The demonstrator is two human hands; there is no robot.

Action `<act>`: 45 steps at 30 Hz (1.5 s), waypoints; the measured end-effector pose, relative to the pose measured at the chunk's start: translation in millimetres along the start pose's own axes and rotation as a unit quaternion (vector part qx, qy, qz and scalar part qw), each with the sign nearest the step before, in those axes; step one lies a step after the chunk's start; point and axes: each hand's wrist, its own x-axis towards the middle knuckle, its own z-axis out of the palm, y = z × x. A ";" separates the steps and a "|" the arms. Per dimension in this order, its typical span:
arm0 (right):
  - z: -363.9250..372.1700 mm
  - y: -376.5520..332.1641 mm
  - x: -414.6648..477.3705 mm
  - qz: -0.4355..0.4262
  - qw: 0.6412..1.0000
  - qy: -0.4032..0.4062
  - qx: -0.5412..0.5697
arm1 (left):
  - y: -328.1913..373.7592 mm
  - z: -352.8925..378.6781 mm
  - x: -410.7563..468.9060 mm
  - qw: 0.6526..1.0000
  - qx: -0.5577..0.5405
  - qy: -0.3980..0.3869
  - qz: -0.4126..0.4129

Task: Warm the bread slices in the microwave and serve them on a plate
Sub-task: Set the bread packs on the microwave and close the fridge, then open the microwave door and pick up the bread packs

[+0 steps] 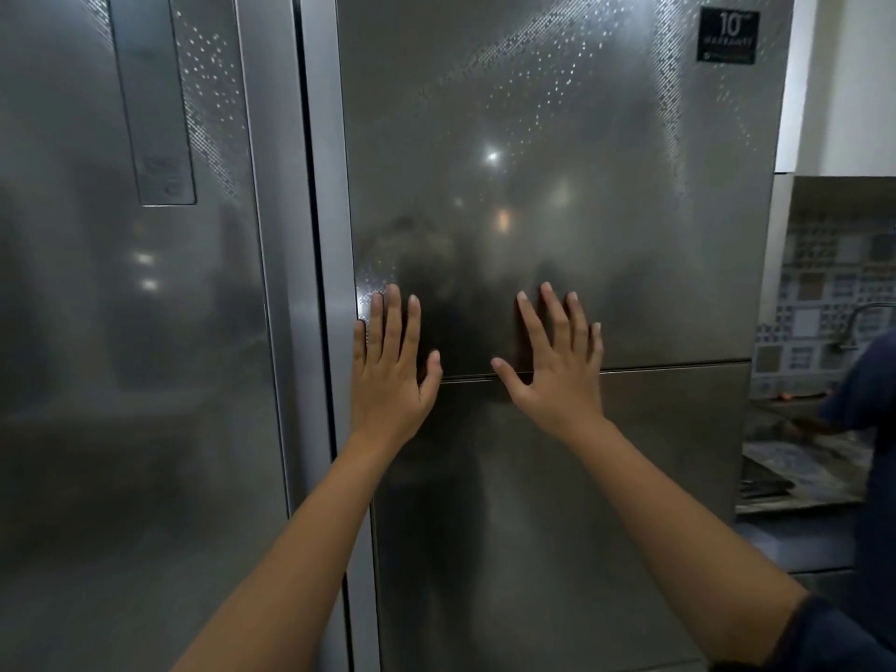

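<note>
Overhead, a "10 WARRANTY" sticker (727,36)

Two hands (390,380) (557,380); three fridge doors (121,356) (582,138) (557,526); one sticker (726,36); perhaps one tap (865,320).

Dark blue sleeve (843,642), bare forearms (300,540)

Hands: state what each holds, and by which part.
Nothing is held. The left hand and right hand press flat, fingers straight, on the fridge door.
</note>
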 end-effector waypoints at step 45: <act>75.3 -543.5 -128.9 -0.179 0.797 -0.420 0.395 | -401.3 -344.0 -253.0 0.855 0.198 -0.284 -0.386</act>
